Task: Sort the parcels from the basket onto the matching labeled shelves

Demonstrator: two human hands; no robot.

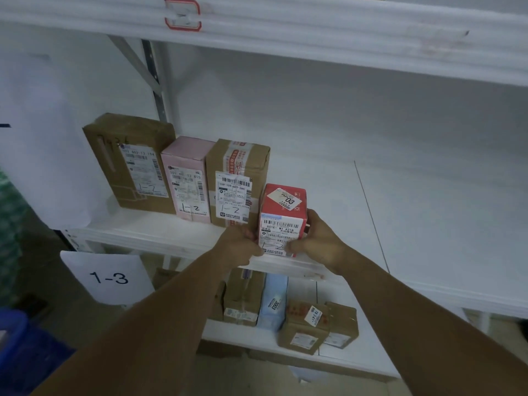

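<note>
A small red parcel [283,215] with white shipping labels stands at the front edge of the middle white shelf [357,224]. My left hand [238,245] grips its left side and my right hand [315,238] grips its right side, thumbs on the front label. To its left stand three parcels marked 1-2: a large brown box [130,161], a pink box [187,178] and a taped brown box [237,181]. A blue basket [17,344] shows at the bottom left corner.
A paper sign reading 1-3 [110,277] hangs below the middle shelf at the left. The lower shelf [357,350] holds several brown boxes [304,327] and a light blue parcel [273,304]. The middle shelf's right part is bare. An upper shelf [314,32] runs overhead.
</note>
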